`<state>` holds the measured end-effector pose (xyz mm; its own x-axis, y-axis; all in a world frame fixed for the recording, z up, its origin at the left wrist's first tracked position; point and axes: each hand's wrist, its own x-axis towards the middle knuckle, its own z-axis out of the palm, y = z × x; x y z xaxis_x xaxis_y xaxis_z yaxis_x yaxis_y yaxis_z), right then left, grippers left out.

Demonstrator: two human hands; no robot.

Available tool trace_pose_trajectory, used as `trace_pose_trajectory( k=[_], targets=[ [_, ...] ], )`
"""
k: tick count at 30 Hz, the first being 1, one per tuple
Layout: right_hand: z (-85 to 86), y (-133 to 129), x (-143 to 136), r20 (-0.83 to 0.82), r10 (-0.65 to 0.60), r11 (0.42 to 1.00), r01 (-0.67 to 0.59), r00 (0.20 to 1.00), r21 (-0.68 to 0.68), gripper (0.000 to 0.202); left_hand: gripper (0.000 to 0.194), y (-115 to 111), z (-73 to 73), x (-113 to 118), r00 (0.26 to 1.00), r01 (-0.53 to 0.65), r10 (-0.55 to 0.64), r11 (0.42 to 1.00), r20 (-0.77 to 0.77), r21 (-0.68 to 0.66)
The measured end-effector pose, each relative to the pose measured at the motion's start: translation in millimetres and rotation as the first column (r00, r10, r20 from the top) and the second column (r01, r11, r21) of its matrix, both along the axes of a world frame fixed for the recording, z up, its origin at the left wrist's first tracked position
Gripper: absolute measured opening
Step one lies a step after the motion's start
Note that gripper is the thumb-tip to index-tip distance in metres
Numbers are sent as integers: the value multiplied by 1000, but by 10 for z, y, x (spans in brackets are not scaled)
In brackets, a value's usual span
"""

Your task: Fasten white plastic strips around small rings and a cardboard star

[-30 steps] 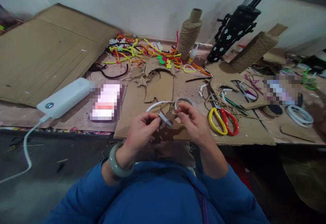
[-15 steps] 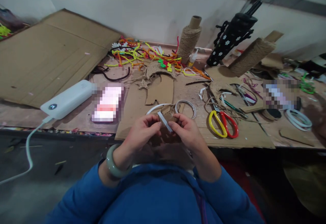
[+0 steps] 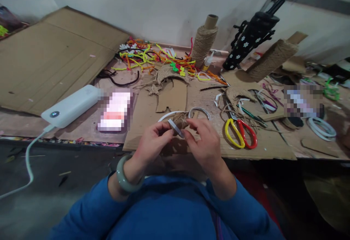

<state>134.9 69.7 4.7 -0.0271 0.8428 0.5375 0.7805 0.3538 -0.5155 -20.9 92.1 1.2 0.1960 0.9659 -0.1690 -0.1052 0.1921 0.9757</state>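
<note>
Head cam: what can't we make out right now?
- Brown piece under the white strip: head view, dim, partly covered by left hand, right hand and strip; full shape unclear.
- Both palms: head view, hidden behind the backs of the hands.
- Phone screen: head view, pixelated; unreadable.
- Cable: head view, far end cut off by left edge.

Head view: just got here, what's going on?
The left hand pinches a short white strip near one end, and the right hand is at the other; whether the right grips it too is hard to tell. Both are near the front edge of a cardboard sheet. The scissors lie to the right, unheld. Farther back, a twine-wrapped crescent lies beside a twine star.
</note>
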Motion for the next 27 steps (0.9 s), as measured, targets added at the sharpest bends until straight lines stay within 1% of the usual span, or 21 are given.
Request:
trace_pose_trajectory(
  k=[2,5,9,17,22,27],
  targets=[
    [21,-1,-12,75,56,998,-55,996,-21,19,9,-10,-18,5,999,0,2,999,-32,42],
    [26,6,-26,81,93,994,-88,992,-58,14,7,-24,-31,4,997,2,5,996,-81,91],
    [29,8,-30,84,103,991,-95,991,-94,10,6,-32,-39,-5,993,23,-10,994,-118,110],
    [42,0,-18,190,104,989,-81,976,-126,19,8,-32,-57,-14,988,23,-4,993,-156,119],
    [57,-12,-3,156,150,978,-123,976,-169,17,8,-42,-43,-12,984,0,20,994,-180,110],
    [50,4,-9,130,142,972,-114,981,-206,17,8,-27,-42,-9,987,4,15,993,-161,115]
  ],
)
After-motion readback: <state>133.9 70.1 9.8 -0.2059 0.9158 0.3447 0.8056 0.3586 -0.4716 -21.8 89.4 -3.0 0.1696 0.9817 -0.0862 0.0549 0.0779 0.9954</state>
